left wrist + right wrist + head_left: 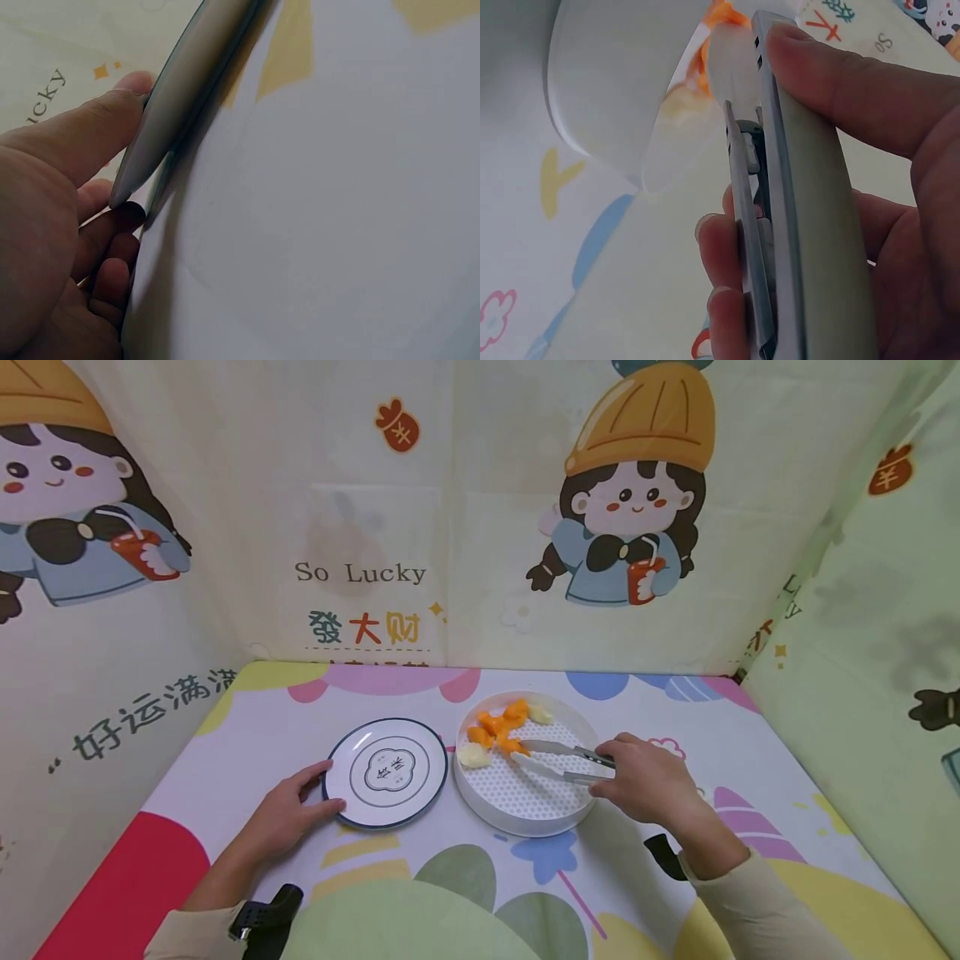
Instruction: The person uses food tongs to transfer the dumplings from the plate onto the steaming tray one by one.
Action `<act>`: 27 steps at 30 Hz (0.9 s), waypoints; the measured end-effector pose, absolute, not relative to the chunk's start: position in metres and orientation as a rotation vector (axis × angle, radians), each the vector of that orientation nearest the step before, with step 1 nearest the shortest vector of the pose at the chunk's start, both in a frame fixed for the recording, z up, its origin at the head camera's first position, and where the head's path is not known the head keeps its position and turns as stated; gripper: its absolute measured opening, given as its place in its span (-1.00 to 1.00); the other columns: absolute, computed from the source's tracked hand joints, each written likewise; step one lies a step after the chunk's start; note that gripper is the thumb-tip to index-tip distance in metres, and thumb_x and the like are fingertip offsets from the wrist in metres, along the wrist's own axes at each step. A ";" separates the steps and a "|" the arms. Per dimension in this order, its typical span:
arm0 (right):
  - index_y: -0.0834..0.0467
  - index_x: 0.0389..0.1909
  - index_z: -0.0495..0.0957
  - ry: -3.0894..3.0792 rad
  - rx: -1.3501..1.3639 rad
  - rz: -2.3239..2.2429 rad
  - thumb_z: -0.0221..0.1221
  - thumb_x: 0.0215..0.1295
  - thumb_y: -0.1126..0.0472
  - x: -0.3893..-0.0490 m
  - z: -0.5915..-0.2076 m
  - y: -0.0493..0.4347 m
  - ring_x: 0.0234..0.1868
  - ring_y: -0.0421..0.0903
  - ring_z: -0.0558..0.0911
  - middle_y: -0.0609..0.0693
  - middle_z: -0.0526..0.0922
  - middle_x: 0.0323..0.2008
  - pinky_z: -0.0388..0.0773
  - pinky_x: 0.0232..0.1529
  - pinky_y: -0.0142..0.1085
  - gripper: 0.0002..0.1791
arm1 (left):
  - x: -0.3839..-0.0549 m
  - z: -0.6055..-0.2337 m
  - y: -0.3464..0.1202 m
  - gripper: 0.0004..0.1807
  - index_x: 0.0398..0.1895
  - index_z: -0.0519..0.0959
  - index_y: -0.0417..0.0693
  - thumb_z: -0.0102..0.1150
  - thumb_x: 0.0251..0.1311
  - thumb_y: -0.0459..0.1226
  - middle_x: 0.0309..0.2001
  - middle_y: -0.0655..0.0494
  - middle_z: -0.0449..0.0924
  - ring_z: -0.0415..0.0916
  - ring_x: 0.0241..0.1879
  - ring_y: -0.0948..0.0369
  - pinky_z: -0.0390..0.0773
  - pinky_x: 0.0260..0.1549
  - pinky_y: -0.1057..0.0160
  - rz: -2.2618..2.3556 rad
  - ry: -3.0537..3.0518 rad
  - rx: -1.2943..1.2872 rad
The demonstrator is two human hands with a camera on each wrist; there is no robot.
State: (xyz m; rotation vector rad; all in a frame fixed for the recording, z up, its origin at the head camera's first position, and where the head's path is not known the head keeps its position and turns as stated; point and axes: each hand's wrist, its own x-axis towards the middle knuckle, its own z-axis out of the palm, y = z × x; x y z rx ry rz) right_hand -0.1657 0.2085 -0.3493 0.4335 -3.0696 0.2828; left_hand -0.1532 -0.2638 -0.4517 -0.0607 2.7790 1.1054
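Note:
My left hand (281, 817) holds the near-left rim of a white plate (423, 777) with a dark blue edge. In the left wrist view, the thumb lies over the plate's rim (191, 82) with fingertips at its underside. My right hand (651, 781) grips metal tongs (555, 748) from the right. Their tips reach into a round white tray (517, 827) with a perforated base, beside an orange food piece (512, 747). Several orange pieces (491, 722) cluster at the tray's left, with pale yellowish pieces (475, 755) near them. The right wrist view shows the tong handles (817, 225) between thumb and fingers.
Plate and tray stand side by side, close together, on a table with a colourful printed cloth (457, 918). Printed fabric (487, 527) hangs as walls behind and at both sides. Dark straps (273, 918) sit on the wrists.

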 end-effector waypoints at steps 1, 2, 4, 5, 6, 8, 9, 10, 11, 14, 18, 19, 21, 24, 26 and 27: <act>0.21 0.02 0.67 -3.074 0.430 0.279 0.40 0.07 0.04 -0.166 -0.349 0.208 -0.27 -0.02 0.62 0.09 0.64 -0.09 0.59 -0.37 -0.08 -0.49 | -0.153 -0.452 -0.264 0.02 0.53 0.15 -0.20 0.34 0.16 0.16 0.47 -0.39 0.09 -0.02 0.44 -0.34 0.16 0.35 -0.27 1.107 2.778 -0.062; 0.21 0.02 0.67 -3.079 0.426 0.276 0.41 0.06 0.05 -0.166 -0.349 0.208 -0.28 -0.02 0.61 0.09 0.65 -0.09 0.59 -0.38 -0.08 -0.49 | -0.153 -0.451 -0.263 0.03 0.53 0.15 -0.19 0.34 0.16 0.16 0.47 -0.39 0.09 -0.02 0.44 -0.34 0.16 0.35 -0.26 1.109 2.776 -0.064; 0.21 0.02 0.67 -3.090 0.419 0.272 0.42 0.06 0.05 -0.166 -0.348 0.207 -0.29 -0.02 0.61 0.09 0.64 -0.09 0.59 -0.38 -0.08 -0.49 | -0.153 -0.451 -0.263 0.02 0.53 0.15 -0.19 0.34 0.16 0.16 0.48 -0.38 0.09 -0.02 0.44 -0.34 0.16 0.35 -0.26 1.114 2.774 -0.068; 0.21 0.02 0.67 -3.094 0.415 0.264 0.43 0.06 0.04 -0.166 -0.348 0.206 -0.28 -0.02 0.61 0.09 0.64 -0.09 0.60 -0.38 -0.08 -0.48 | -0.153 -0.450 -0.263 0.03 0.54 0.15 -0.19 0.34 0.16 0.16 0.48 -0.38 0.08 -0.01 0.44 -0.34 0.16 0.35 -0.26 1.115 2.773 -0.069; 0.21 0.03 0.67 -3.096 0.411 0.255 0.43 0.05 0.04 -0.166 -0.348 0.205 -0.28 -0.02 0.61 0.09 0.64 -0.08 0.60 -0.39 -0.09 -0.48 | -0.153 -0.450 -0.263 0.02 0.53 0.15 -0.19 0.34 0.16 0.15 0.48 -0.38 0.09 -0.01 0.44 -0.33 0.17 0.35 -0.25 1.115 2.774 -0.070; 0.20 0.04 0.67 -3.100 0.403 0.241 0.43 0.05 0.03 -0.166 -0.347 0.204 -0.28 -0.02 0.61 0.09 0.64 -0.08 0.60 -0.39 -0.09 -0.47 | -0.153 -0.450 -0.262 0.03 0.53 0.15 -0.19 0.34 0.16 0.16 0.47 -0.39 0.09 -0.01 0.44 -0.33 0.17 0.34 -0.25 1.111 2.776 -0.072; 0.19 0.04 0.66 -3.103 0.398 0.235 0.44 0.05 0.03 -0.167 -0.347 0.203 -0.28 -0.02 0.61 0.09 0.64 -0.08 0.59 -0.40 -0.09 -0.47 | -0.153 -0.450 -0.262 0.02 0.53 0.15 -0.19 0.34 0.16 0.15 0.47 -0.39 0.09 -0.01 0.44 -0.33 0.17 0.34 -0.25 1.109 2.779 -0.071; 0.19 0.05 0.66 -3.105 0.392 0.229 0.44 0.05 0.02 -0.167 -0.347 0.202 -0.27 -0.02 0.61 0.09 0.64 -0.08 0.59 -0.41 -0.10 -0.46 | -0.153 -0.450 -0.262 0.02 0.53 0.16 -0.19 0.34 0.16 0.15 0.47 -0.39 0.09 -0.01 0.44 -0.33 0.17 0.34 -0.26 1.107 2.780 -0.072; 0.19 0.05 0.66 -3.109 0.387 0.224 0.45 0.05 0.02 -0.167 -0.347 0.201 -0.27 -0.02 0.61 0.09 0.64 -0.08 0.58 -0.41 -0.11 -0.46 | -0.153 -0.450 -0.262 0.02 0.53 0.16 -0.19 0.34 0.16 0.15 0.47 -0.39 0.09 -0.01 0.44 -0.33 0.17 0.34 -0.26 1.106 2.781 -0.073; 0.18 0.06 0.66 -3.116 0.375 0.220 0.46 0.05 0.02 -0.168 -0.347 0.199 -0.27 -0.01 0.60 0.10 0.63 -0.07 0.57 -0.41 -0.11 -0.44 | -0.153 -0.450 -0.262 0.02 0.53 0.16 -0.19 0.34 0.16 0.15 0.47 -0.39 0.09 -0.02 0.44 -0.34 0.16 0.35 -0.26 1.101 2.780 -0.074; 0.19 0.07 0.66 -3.117 0.372 0.216 0.46 0.04 0.02 -0.169 -0.347 0.197 -0.25 -0.01 0.61 0.10 0.63 -0.06 0.58 -0.39 -0.11 -0.44 | -0.153 -0.449 -0.263 0.03 0.53 0.16 -0.19 0.34 0.15 0.17 0.48 -0.39 0.07 -0.04 0.45 -0.35 0.13 0.35 -0.27 1.095 2.777 -0.076; 0.19 0.07 0.66 -3.119 0.370 0.218 0.47 0.05 0.02 -0.169 -0.347 0.196 -0.25 0.00 0.60 0.11 0.63 -0.06 0.59 -0.39 -0.10 -0.44 | -0.153 -0.449 -0.263 0.03 0.53 0.16 -0.19 0.34 0.15 0.17 0.48 -0.39 0.07 -0.04 0.45 -0.35 0.13 0.35 -0.28 1.094 2.777 -0.077; 0.19 0.07 0.65 -3.122 0.366 0.221 0.47 0.05 0.02 -0.169 -0.347 0.196 -0.24 0.00 0.61 0.11 0.63 -0.06 0.59 -0.38 -0.09 -0.44 | -0.154 -0.450 -0.263 0.03 0.53 0.16 -0.19 0.34 0.15 0.17 0.48 -0.39 0.07 -0.04 0.45 -0.35 0.13 0.35 -0.28 1.094 2.777 -0.079; 0.19 0.07 0.65 -3.128 0.357 0.240 0.47 0.04 0.02 -0.169 -0.348 0.196 -0.22 0.02 0.61 0.12 0.63 -0.05 0.61 -0.34 -0.07 -0.43 | -0.154 -0.451 -0.264 0.03 0.54 0.15 -0.18 0.34 0.15 0.17 0.48 -0.38 0.07 -0.04 0.45 -0.34 0.12 0.35 -0.28 1.097 2.773 -0.082; 0.19 0.08 0.65 -3.129 0.349 0.262 0.47 0.04 0.00 -0.168 -0.348 0.197 -0.18 0.04 0.62 0.13 0.63 -0.02 0.62 -0.31 -0.04 -0.41 | -0.154 -0.452 -0.264 0.03 0.54 0.15 -0.18 0.34 0.15 0.17 0.48 -0.38 0.07 -0.05 0.45 -0.34 0.12 0.35 -0.28 1.102 2.770 -0.082; 0.19 0.09 0.64 -3.128 0.347 0.277 0.47 0.04 0.00 -0.168 -0.348 0.198 -0.17 0.05 0.62 0.14 0.63 -0.01 0.62 -0.31 -0.03 -0.40 | -0.154 -0.453 -0.264 0.04 0.54 0.15 -0.18 0.34 0.15 0.17 0.48 -0.38 0.07 -0.05 0.45 -0.35 0.12 0.35 -0.28 1.104 2.770 -0.079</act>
